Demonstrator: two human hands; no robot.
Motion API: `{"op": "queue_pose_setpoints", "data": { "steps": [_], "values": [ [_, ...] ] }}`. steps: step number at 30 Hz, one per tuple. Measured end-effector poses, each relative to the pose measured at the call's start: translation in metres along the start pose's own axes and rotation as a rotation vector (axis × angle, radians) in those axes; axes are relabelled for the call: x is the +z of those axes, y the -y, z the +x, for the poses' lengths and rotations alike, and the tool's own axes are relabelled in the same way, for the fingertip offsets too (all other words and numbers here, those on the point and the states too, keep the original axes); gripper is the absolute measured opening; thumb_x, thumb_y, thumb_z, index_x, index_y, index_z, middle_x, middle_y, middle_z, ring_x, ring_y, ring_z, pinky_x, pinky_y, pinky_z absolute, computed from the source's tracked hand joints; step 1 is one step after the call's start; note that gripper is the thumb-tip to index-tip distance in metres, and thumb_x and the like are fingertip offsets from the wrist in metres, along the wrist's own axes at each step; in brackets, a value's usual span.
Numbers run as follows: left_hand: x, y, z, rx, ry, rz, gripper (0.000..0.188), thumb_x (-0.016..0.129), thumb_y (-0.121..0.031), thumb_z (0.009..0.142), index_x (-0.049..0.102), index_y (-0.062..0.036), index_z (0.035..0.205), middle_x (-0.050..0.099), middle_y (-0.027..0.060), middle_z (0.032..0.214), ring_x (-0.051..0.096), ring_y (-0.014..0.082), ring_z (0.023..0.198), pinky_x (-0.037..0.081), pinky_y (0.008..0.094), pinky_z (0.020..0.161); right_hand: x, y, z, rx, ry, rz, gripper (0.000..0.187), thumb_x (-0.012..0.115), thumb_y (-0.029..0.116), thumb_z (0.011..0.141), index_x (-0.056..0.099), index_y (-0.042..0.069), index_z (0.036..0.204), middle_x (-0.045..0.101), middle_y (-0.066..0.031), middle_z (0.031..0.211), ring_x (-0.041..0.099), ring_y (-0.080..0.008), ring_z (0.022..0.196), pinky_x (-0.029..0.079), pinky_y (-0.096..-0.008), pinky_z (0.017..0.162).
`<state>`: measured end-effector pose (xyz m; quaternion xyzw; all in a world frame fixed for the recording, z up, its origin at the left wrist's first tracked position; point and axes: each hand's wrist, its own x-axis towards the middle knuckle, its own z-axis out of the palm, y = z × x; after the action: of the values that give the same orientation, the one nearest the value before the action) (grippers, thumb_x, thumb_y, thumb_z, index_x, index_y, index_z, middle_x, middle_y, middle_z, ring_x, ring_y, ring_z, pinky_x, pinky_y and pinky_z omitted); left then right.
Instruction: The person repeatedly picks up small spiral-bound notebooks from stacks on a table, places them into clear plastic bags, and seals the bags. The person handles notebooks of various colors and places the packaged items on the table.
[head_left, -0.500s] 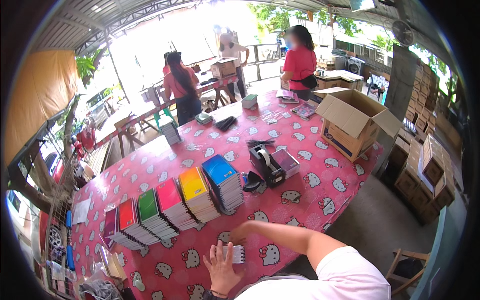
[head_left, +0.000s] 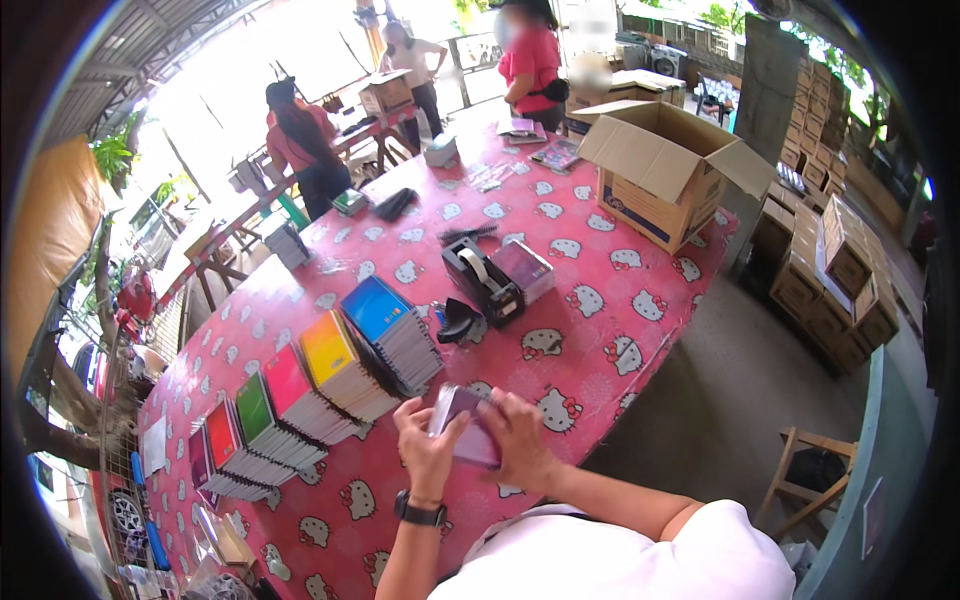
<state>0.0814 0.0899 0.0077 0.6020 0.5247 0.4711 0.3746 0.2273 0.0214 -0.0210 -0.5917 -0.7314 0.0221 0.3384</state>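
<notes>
Two bare hands share one small purple pad (head_left: 476, 449) over the near part of the patterned pink table (head_left: 590, 400). The left hand (head_left: 427, 447) is half closed on the pad's left side, thumb across the cover; the right hand (head_left: 523, 438) grips the right side, its fingers bent over the cover.

Just beyond the left hand, the blue notebook stack (head_left: 385, 320) ends a slanting row — yellow (head_left: 340, 350), pink, green, red and purple stacks follow to the left. Farther up the table, a black tape dispenser (head_left: 483, 283) stands between a black object (head_left: 461, 322) and a second purple stack (head_left: 527, 272). An open cardboard box (head_left: 650, 200) stands at the table's right side, and people are at the far end.

The fingers cover much of the pad, and blur softens its edges; whether its underside touches the table, I cannot tell. The right hand's thumb is hard to make out, and the frame cuts off the lower left clutter.
</notes>
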Motion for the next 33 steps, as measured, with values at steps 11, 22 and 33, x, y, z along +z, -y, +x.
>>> {"op": "queue_pose_setpoints", "data": {
  "steps": [11,22,33],
  "values": [
    [-0.032,0.043,-0.032,-0.23,0.22,-0.225,0.05,0.067,-0.015,0.082,0.048,-0.0001,0.126,0.049,0.0141,0.127,0.048,0.0223,0.115,0.043,0.0319,0.092,-0.077,-0.266,0.076,0.658,-0.199,-0.395,0.09,0.081,0.041,0.049,0.045,0.023,0.129,0.046,-0.0095,0.123,0.048,-0.0347,0.109,0.041,-0.0569,0.084],
    [-0.14,0.09,-0.087,-0.471,-0.252,-0.131,0.045,0.067,-0.012,0.08,0.051,0.0029,0.119,0.06,0.0105,0.107,0.057,0.0197,0.101,0.046,0.0308,0.086,0.01,-0.299,0.22,0.713,0.269,-0.313,0.088,0.052,0.074,0.07,0.025,0.031,0.143,0.01,-0.0083,0.153,0.006,-0.0325,0.14,0.015,-0.0654,0.103],
    [-0.216,0.133,-0.158,-0.359,-0.669,0.091,0.022,0.066,-0.012,0.08,0.065,-0.0012,0.099,0.068,0.0104,0.091,0.064,0.0166,0.084,0.05,0.0305,0.075,0.109,0.067,0.162,-0.339,0.081,0.608,0.005,0.062,0.006,0.081,0.066,0.006,0.085,0.063,-0.0093,0.077,0.061,-0.0202,0.068,0.048,-0.0308,0.061]
  ]
}}
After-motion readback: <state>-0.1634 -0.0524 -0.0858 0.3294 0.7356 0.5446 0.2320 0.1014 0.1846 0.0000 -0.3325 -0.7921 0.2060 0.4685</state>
